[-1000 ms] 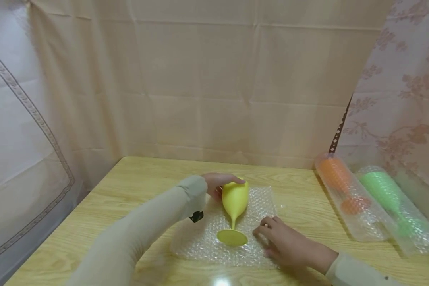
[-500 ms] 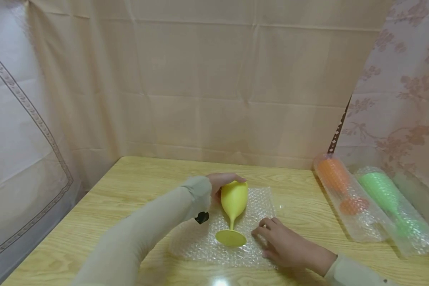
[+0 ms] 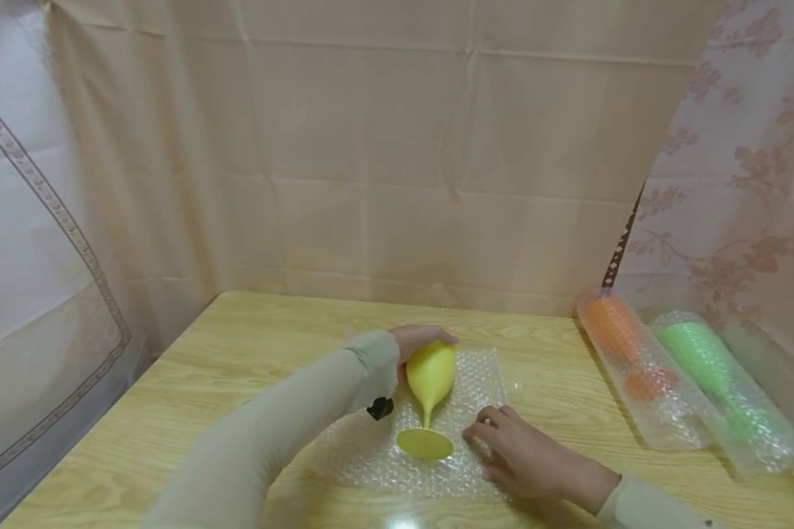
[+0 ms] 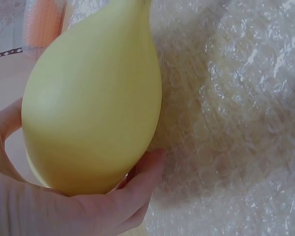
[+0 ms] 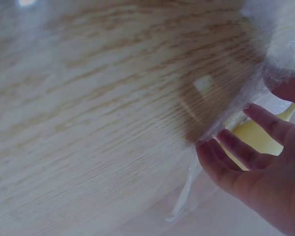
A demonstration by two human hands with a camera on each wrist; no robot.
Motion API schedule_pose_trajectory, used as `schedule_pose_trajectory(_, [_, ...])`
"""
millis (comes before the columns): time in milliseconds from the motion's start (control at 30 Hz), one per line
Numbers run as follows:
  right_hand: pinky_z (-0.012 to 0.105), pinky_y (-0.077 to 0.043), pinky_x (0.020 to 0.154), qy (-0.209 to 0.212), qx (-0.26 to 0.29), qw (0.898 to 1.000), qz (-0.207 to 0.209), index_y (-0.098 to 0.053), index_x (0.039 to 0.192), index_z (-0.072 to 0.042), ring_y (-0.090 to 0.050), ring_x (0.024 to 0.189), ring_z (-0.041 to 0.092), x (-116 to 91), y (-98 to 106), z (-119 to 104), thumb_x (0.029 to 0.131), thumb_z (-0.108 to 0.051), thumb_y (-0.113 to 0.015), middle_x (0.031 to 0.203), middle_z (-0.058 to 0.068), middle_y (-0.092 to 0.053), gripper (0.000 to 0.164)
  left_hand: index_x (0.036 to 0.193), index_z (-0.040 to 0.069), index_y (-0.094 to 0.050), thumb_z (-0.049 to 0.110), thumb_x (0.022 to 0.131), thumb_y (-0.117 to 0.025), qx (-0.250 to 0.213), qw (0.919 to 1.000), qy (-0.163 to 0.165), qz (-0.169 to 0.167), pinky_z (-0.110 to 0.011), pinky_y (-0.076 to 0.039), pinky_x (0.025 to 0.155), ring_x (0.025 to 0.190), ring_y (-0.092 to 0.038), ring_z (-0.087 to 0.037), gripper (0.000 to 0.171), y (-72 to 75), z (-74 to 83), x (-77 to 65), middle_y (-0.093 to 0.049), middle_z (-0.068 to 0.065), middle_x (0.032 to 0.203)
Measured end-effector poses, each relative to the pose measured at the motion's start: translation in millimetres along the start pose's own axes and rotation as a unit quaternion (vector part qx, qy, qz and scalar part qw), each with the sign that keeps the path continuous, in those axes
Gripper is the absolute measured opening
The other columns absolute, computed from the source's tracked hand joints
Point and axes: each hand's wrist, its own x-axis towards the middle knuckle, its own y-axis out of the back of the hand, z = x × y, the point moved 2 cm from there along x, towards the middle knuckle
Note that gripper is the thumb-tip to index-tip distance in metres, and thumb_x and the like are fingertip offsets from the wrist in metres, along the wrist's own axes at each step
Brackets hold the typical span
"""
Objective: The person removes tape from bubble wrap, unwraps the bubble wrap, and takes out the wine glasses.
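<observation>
A yellow goblet [image 3: 430, 375] lies over a clear piece of bubble wrap [image 3: 384, 470], its round foot towards the near table edge. My left hand [image 3: 420, 338] grips the bowl around its rim end; the left wrist view shows the thumb and fingers on either side of the yellow bowl [image 4: 93, 103]. At the wrap's right edge, my right hand [image 3: 526, 455] has bent fingers. In the right wrist view, fingertips and thumb of this hand [image 5: 270, 157] hold the raised edge of the film [image 5: 241, 101], with the goblet partly hidden behind them.
To the right lie an orange goblet [image 3: 612, 327] and a green goblet [image 3: 698, 353], each in bubble wrap. The wooden table [image 3: 278, 323] ends at a beige cloth [image 3: 370, 162] at the back. White curtains hang at both sides.
My left hand and the goblet have shifted very slightly towards me. The right hand stays at the wrap's edge, almost unmoved.
</observation>
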Motion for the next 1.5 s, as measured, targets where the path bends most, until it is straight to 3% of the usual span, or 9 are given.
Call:
schedule_pose_trajectory(300, [0.036,-0.051,0.085,0.019,-0.017,0.999,0.029,-0.059,0.121,-0.012,-0.051,0.100,0.015,-1.2,-1.3,-1.7,0.081,-0.022,-0.074,0.114,0.004,-0.056,0.044,0.112,0.007,-0.053,0.045,0.077,-0.070,0.023,0.9997,-0.007,-0.001,-0.032,-0.052,0.066,0.075,-0.057,-0.020,0.054,0.9,1.7,-8.0,-0.058,-0.007,0.089])
schedule_pose_trajectory(367, [0.031,-0.050,0.080,0.019,-0.023,0.999,0.033,-0.059,0.121,-0.012,-0.050,0.099,0.016,-1.7,-1.7,-2.2,0.080,-0.022,-0.075,0.115,0.004,-0.056,0.044,0.112,0.008,-0.053,0.046,0.077,-0.070,0.028,0.9996,-0.010,-0.002,-0.031,-0.052,0.065,0.075,-0.057,-0.020,0.054,1.3,1.6,-6.2,-0.058,-0.006,0.090])
schedule_pose_trajectory(700, [0.029,-0.049,0.079,0.002,-0.015,1.000,0.013,-0.059,0.121,-0.013,-0.049,0.100,0.015,-0.8,-1.4,-3.1,0.081,-0.021,-0.074,0.116,0.003,-0.055,0.043,0.107,0.007,-0.054,0.046,0.078,-0.070,0.047,0.9983,-0.017,-0.029,-0.030,-0.051,0.062,0.073,-0.057,-0.019,0.051,1.1,4.3,9.9,-0.059,-0.007,0.087])
schedule_pose_trajectory(967, [0.025,-0.045,0.074,0.002,0.002,1.000,0.000,-0.058,0.121,-0.013,-0.046,0.096,0.011,0.7,-0.9,-0.4,0.082,-0.021,-0.074,0.115,0.002,-0.054,0.042,0.095,0.009,-0.060,0.051,0.077,-0.069,0.082,0.9949,-0.056,-0.015,-0.027,-0.048,0.062,0.070,-0.057,-0.016,0.047,-0.8,6.3,-1.4,-0.060,-0.004,0.082])
schedule_pose_trajectory(1133, [0.024,-0.046,0.074,0.016,-0.014,1.000,0.017,-0.059,0.120,-0.013,-0.046,0.095,0.012,-0.3,-2.8,-0.5,0.080,-0.021,-0.075,0.112,0.002,-0.055,0.044,0.086,0.011,-0.060,0.055,0.072,-0.071,0.119,0.9876,-0.098,0.031,-0.026,-0.045,0.066,0.070,-0.054,-0.015,0.048,-5.2,4.7,-11.3,-0.059,-0.003,0.081])
schedule_pose_trajectory(1267, [0.024,-0.046,0.072,0.036,-0.035,0.998,0.043,-0.060,0.118,-0.012,-0.047,0.093,0.012,-1.4,-3.8,-1.0,0.077,-0.021,-0.077,0.109,0.002,-0.055,0.045,0.088,0.011,-0.056,0.057,0.066,-0.076,0.132,0.9811,-0.124,0.066,-0.025,-0.042,0.067,0.074,-0.052,-0.015,0.055,-9.8,2.6,-19.4,-0.056,-0.003,0.086])
schedule_pose_trajectory(1367, [0.022,-0.044,0.070,0.044,-0.031,0.998,0.045,-0.059,0.118,-0.012,-0.046,0.091,0.011,-1.3,-3.1,-0.8,0.077,-0.020,-0.077,0.109,0.003,-0.055,0.045,0.094,0.011,-0.054,0.057,0.065,-0.077,0.132,0.9790,-0.140,0.068,-0.025,-0.042,0.068,0.077,-0.052,-0.015,0.059,-10.5,0.4,-25.5,-0.056,-0.002,0.088])
schedule_pose_trajectory(1500, [0.020,-0.042,0.069,0.029,-0.009,0.999,0.024,-0.059,0.119,-0.013,-0.044,0.092,0.010,0.1,-1.6,-0.3,0.080,-0.020,-0.076,0.112,0.003,-0.054,0.044,0.104,0.011,-0.055,0.053,0.068,-0.079,0.120,0.9780,-0.166,0.039,-0.028,-0.045,0.073,0.083,-0.056,-0.016,0.060,-6.5,-2.8,-32.8,-0.059,-0.003,0.094])
